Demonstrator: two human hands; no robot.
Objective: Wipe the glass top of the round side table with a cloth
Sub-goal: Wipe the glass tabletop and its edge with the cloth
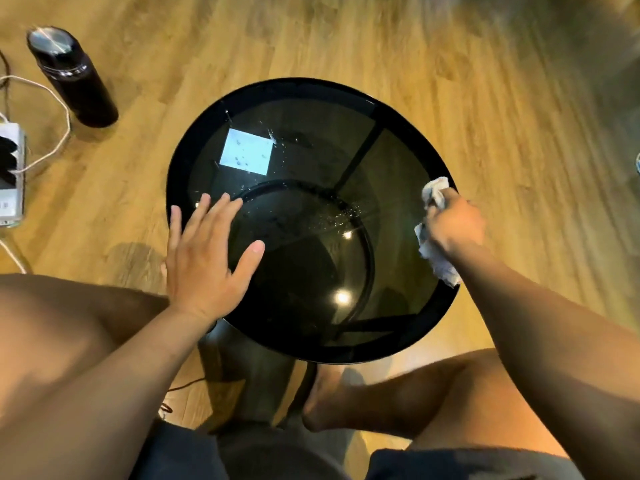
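The round side table (298, 98) has a dark glass top in a black rim and stands right in front of me. Water droplets speckle the glass near its middle and back. My left hand (204, 251) lies flat with fingers spread on the left edge of the glass. At the table's right edge, my right hand (453, 223) grips a crumpled grey-white cloth (434, 194); the cloth sticks out above and below my fist and touches the glass near the rim.
A black bottle (71, 76) with a silver cap stands on the wooden floor at the far left. A white power strip (12, 188) with white cables lies at the left edge. My bare knees and foot sit close under the table's near side.
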